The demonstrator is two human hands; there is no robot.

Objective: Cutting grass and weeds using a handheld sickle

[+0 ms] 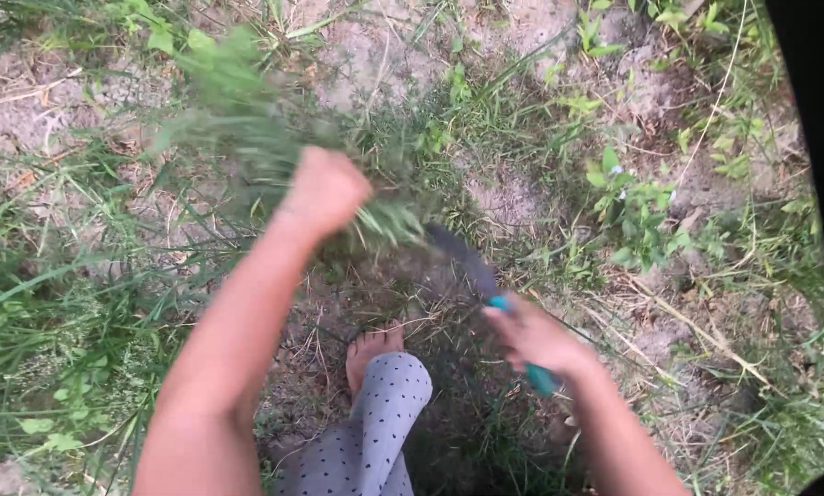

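Left hand [325, 191] is clenched on a blurred tuft of thin green grass [246, 129], far left. Right hand [533, 337] is closed around a teal-handled sickle [485, 285], its dark curved blade beside the tuft, above sandy ground [513, 197].

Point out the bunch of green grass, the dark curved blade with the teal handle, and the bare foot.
bunch of green grass [246, 129], head view, on its blurred leafy top.
dark curved blade with the teal handle [462, 257], head view, on the blade's middle.
bare foot [370, 354], head view, on its top.
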